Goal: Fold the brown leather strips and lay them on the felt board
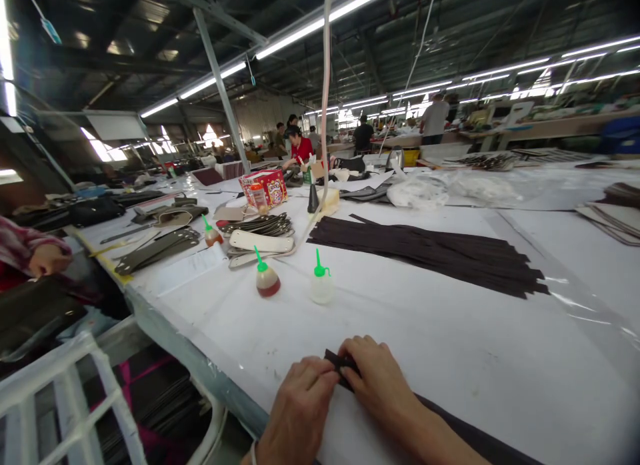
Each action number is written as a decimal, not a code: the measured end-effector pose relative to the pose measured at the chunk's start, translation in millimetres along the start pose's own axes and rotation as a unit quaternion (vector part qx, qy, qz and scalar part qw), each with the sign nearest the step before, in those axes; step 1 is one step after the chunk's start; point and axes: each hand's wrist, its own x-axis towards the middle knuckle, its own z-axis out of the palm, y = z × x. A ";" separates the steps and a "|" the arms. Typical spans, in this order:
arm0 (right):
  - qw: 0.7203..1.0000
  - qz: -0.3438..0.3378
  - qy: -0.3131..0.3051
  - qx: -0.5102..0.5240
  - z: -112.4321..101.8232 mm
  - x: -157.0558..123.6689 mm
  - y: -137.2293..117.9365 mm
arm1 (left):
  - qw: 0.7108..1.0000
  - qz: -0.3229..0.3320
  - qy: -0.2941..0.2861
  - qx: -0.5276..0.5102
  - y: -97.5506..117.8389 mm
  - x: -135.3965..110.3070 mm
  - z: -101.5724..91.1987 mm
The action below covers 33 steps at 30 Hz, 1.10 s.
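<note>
Left hand (303,401) and right hand (377,375) pinch one dark strip (344,361), fingers (316,367) curled.

We hold a long, narrow, blackish strip (470,433), its blunt tip pinched between our fingers at six o'clock in our view. From that tip we see it slant toward five o'clock, partly covered midway, and run out of sight.

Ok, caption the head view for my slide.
Left hand and right hand hold a dark strip at a white table, bottles beyond.
</note>
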 end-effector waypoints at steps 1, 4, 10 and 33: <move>1.000 -0.004 -0.004 -0.005 0.1 0.6 -0.2 | 0.997 0.044 -0.028 0.048 0.4 -1.4 -0.4; 1.000 -0.020 -0.008 -0.009 0.6 1.9 0.7 | 0.983 0.096 -0.055 0.145 -2.3 -1.8 -1.6; 0.999 -0.034 -0.017 0.000 2.7 2.8 3.9 | 0.969 0.122 -0.078 0.201 -8.0 1.2 -6.4; 0.999 -0.036 -0.002 0.006 3.8 -1.3 1.4 | 0.954 0.142 -0.112 0.238 -9.5 5.3 -15.8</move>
